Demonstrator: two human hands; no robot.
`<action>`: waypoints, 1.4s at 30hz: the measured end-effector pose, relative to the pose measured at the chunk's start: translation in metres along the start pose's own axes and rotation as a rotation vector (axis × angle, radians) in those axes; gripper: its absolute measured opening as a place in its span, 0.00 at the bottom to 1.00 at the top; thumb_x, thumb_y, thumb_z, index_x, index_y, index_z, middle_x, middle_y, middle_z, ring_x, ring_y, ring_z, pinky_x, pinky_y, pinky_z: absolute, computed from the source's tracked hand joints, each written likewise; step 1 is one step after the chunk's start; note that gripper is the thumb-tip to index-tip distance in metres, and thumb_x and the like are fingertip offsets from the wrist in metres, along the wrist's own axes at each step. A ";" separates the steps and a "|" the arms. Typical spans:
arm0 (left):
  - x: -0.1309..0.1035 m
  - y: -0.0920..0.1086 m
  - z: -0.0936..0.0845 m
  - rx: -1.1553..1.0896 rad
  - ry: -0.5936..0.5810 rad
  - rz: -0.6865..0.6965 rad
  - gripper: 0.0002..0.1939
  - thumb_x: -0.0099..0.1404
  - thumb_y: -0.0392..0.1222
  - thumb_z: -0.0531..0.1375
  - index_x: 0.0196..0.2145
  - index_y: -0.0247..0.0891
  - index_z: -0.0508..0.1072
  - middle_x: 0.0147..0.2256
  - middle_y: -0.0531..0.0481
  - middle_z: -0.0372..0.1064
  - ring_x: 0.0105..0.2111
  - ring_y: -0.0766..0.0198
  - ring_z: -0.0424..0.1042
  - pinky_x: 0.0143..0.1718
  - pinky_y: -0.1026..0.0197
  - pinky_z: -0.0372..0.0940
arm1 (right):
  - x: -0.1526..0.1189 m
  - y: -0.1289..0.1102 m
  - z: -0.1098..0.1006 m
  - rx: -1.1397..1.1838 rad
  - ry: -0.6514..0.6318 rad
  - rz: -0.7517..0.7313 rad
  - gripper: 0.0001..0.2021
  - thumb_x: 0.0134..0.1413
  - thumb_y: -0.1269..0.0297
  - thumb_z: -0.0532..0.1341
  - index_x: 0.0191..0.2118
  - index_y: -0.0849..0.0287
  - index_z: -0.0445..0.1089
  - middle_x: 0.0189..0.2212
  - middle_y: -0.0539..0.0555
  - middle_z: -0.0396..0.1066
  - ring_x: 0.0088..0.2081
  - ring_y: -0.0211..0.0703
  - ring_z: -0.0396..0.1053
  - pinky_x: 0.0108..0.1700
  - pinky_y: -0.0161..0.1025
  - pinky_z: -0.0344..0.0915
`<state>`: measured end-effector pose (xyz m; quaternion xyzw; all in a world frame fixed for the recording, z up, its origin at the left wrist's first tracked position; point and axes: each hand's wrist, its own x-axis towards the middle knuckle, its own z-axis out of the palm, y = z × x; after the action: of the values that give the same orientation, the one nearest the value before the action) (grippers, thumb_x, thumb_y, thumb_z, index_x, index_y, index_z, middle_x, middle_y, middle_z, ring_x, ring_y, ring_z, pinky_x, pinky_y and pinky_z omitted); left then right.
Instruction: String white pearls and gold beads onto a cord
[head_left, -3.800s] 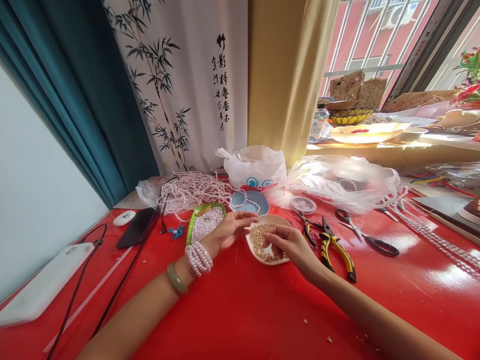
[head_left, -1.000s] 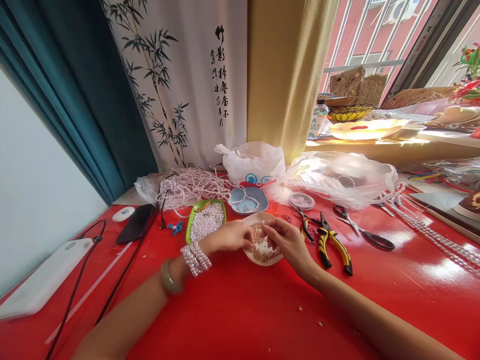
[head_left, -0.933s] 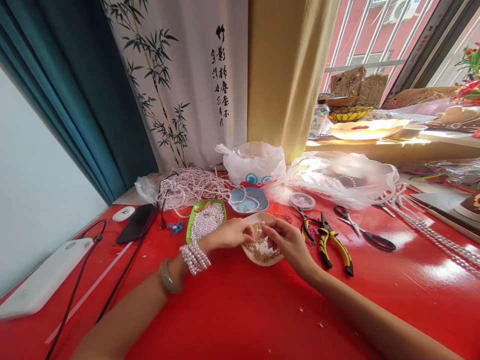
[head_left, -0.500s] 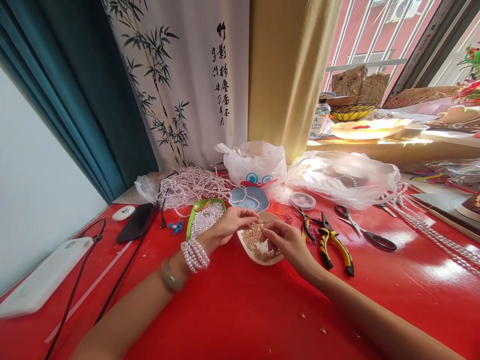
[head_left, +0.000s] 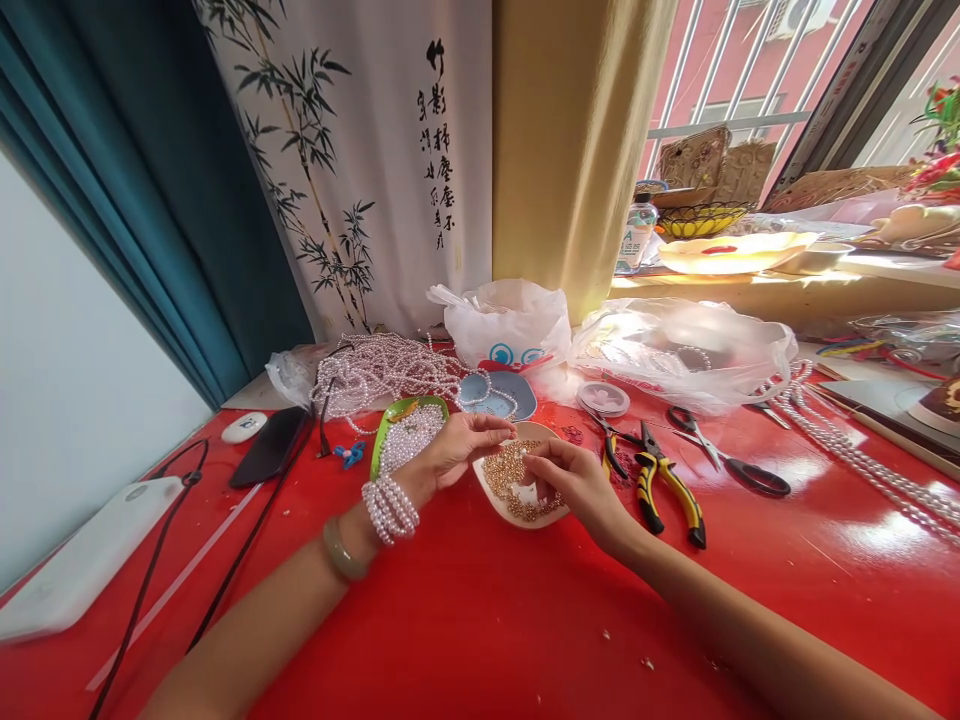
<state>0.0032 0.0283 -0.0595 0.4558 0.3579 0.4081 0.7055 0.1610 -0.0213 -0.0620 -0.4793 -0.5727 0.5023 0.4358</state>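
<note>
"Where are the beads (head_left: 501,474)?"
"In the dish (head_left: 511,516): right hand (head_left: 574,482) nearer, over its right side; left hand (head_left: 459,450) by its far-left rim."
"Pinching?"
"Fingertips close on both (gripping anything? I can't tell)."

Between the two forearms the tabletop (head_left: 457,620) lies open up to the pale dish (head_left: 525,493), a way in from the near side. The left fingers (head_left: 491,437) and right fingers (head_left: 553,460) leave only a narrow gap above that dish. Leftward, the green tray (head_left: 378,450) obstructs; behind, the blue dish (head_left: 516,391) and a plastic bag (head_left: 510,318); rightward, small pliers (head_left: 616,458), large pliers (head_left: 652,466) and scissors (head_left: 706,450) bar a low sideways path.
</note>
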 end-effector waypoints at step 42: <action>0.000 -0.001 0.003 -0.067 0.044 -0.007 0.09 0.41 0.32 0.66 0.25 0.30 0.74 0.28 0.49 0.70 0.29 0.71 0.67 0.35 0.66 0.60 | 0.001 0.000 0.000 0.018 0.038 0.014 0.09 0.44 0.62 0.58 0.21 0.61 0.63 0.15 0.47 0.65 0.16 0.31 0.58 0.17 0.29 0.52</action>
<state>0.0058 0.0268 -0.0592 0.4215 0.3613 0.4272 0.7137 0.1607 -0.0204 -0.0625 -0.4889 -0.5565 0.5012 0.4472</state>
